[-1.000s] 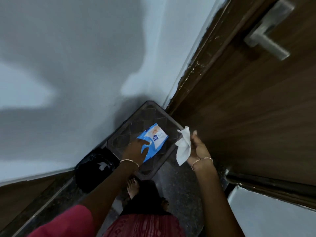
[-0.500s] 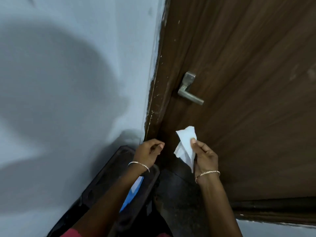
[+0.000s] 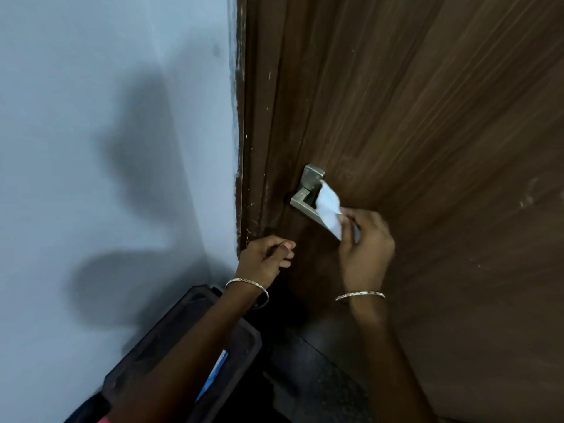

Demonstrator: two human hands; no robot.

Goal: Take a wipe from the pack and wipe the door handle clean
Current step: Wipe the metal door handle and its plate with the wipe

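A silver lever door handle (image 3: 305, 195) sticks out of the brown wooden door (image 3: 427, 117). My right hand (image 3: 364, 248) pinches a white wipe (image 3: 329, 209) and presses it onto the lever, covering its outer half. My left hand (image 3: 265, 259) hovers lower left of the handle near the door frame, fingers loosely curled, holding nothing. Below, a sliver of the blue wipe pack (image 3: 215, 375) shows on a dark stool, mostly hidden by my left forearm.
A pale blue wall (image 3: 106, 148) fills the left side, meeting the door frame (image 3: 244, 148). The dark plastic stool (image 3: 189, 337) stands against the wall by the door. Dark floor (image 3: 311, 377) lies beneath.
Both hands have risen from the stool toward the door. My right hand has brought the wipe up onto the handle; my left hand left the pack and lifted beside the frame.
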